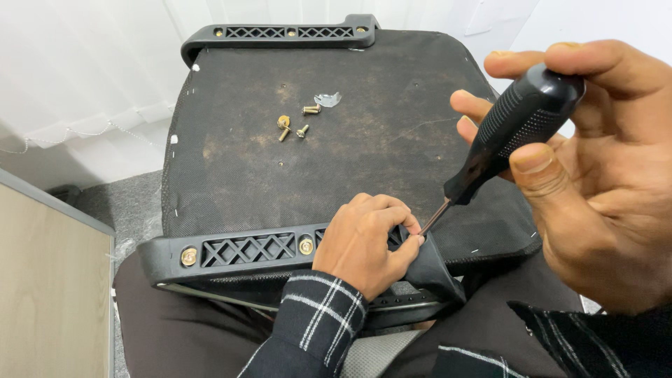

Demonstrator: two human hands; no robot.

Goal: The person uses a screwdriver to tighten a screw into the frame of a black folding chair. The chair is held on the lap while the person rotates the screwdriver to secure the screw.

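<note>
Two hands (367, 241) are in view. One screwdriver (514, 133). Two black brackets (280, 33) sit on one seat base (231, 147). Three loose screws (292, 128) lie there, plus one small clear scrap (327, 99). Two mounted bolts (189, 256) show on the near bracket.

Three loose brass bolts (294, 124) and a clear plastic scrap (327, 99) lie mid-panel; a white curtain (84, 70), grey carpet (126, 203) and a wooden board (49, 294) stand left.

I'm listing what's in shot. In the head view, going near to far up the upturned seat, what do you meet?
Left hand on the near bracket → loose bolts on the seat underside → far bracket.
</note>
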